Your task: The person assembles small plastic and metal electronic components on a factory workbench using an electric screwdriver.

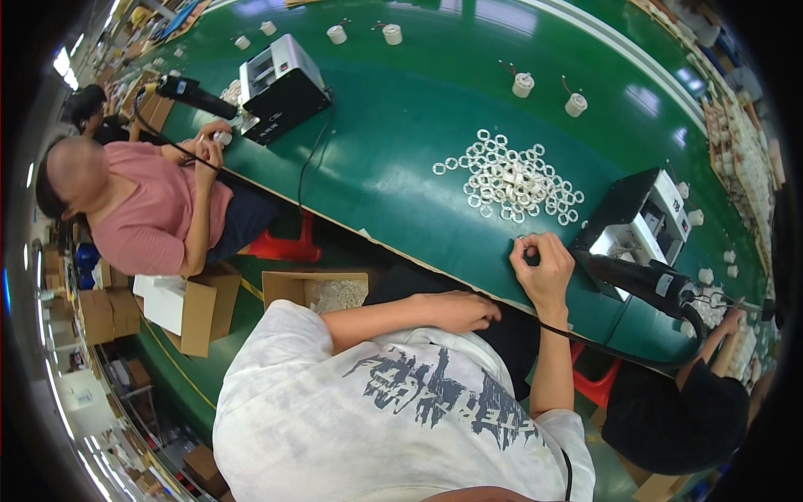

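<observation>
My right hand (545,269) rests on the green table, its fingers curled and thumb meeting forefinger. Whatever the pinch holds, if anything, is too small to make out. Just beyond it is a loose pile of white ring-shaped parts (512,180), with several single rings scattered round its edges. My left hand (465,311) lies low over my lap, close to the table's near edge, its fingers loosely bent and no object visible in it.
A black and silver machine (637,219) stands right of the rings, a black cylindrical tool (636,280) before it. A similar machine (284,88) is far left, beside a co-worker in pink (159,205). White cylindrical parts with wires (523,84) stand along the far side. An open carton (322,289) sits below left.
</observation>
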Tool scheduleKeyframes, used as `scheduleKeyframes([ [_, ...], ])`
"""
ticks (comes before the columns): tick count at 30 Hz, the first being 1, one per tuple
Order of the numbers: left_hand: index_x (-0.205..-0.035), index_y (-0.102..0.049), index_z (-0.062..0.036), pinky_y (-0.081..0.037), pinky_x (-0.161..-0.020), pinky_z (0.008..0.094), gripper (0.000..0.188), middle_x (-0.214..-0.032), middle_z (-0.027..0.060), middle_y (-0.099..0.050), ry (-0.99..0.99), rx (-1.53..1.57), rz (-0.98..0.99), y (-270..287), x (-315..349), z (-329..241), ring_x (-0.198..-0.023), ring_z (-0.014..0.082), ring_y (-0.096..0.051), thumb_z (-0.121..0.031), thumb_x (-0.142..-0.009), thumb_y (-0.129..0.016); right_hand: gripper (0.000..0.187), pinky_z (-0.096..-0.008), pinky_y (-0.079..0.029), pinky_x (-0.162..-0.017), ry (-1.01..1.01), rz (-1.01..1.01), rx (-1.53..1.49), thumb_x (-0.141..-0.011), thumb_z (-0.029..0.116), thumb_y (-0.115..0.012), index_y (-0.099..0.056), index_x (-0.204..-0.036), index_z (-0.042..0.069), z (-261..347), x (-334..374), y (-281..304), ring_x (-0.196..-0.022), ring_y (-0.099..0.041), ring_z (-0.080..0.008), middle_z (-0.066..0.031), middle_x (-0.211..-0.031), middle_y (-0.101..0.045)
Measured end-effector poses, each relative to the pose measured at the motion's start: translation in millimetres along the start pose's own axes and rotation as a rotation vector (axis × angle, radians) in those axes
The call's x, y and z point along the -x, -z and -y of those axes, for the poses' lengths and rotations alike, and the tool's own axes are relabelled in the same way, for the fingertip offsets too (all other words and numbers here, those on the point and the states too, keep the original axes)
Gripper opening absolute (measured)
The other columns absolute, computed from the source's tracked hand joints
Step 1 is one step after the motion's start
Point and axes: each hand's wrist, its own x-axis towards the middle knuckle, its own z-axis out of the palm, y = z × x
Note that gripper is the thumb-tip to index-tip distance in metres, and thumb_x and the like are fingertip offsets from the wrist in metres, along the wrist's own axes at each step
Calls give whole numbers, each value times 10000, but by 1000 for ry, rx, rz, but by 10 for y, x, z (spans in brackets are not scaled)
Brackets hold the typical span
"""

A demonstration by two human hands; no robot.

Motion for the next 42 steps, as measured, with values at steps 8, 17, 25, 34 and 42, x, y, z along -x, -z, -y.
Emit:
scheduleKeyframes([
  [8, -1180, -752, -19, -610, -897, 332, 185, -1105, 74, -788, -161, 414, -558, 1697, 679, -335, -977, 161, -749, -100, -1020, -797, 213, -380, -495, -603, 39, 33, 45, -797, 59, -862, -652, -814, 92, -9, -17, 4, -653, -628, -240, -25, -752, -628],
  [17, -1495, -485, 73, -498, -1135, 435, 705, -1472, 266, -549, 112, -257, -1635, 3826, 192, 1137, -1277, 327, -611, -188, -930, -817, 200, -390, -492, -619, 10, 59, 64, -819, 78, -852, -652, -826, 88, -34, -20, 10, -668, -628, -247, -33, -750, -625],
  [25, -1660, -277, 44, -375, -1241, 541, 959, -1618, 298, -437, 660, -365, -2030, 4805, 514, 2018, -1475, 474, -435, -288, -932, -805, 197, -390, -487, -609, 5, 102, 29, -810, 60, -832, -637, -807, 89, 11, -88, -3, -651, -619, -248, -33, -737, -611],
  [34, -1399, -653, 26, -583, -992, 374, 612, -1257, 166, -754, 88, -251, -1891, 4438, 337, 1793, -1104, 267, -740, -327, -953, -878, 198, -400, -514, -644, 19, 107, 63, -815, 103, -838, -641, -833, 88, -23, -59, -13, -728, -653, -274, -40, -792, -640],
  [42, -1249, -734, -29, -555, -986, 336, 436, -1168, 62, -749, -223, -189, -1144, 1705, 219, -160, -1093, 187, -697, -124, -875, -937, 205, -420, -526, -732, -168, 124, 99, -886, 135, -847, -714, -1026, 68, 57, 85, 131, -781, -658, -268, -67, -843, -642],
])
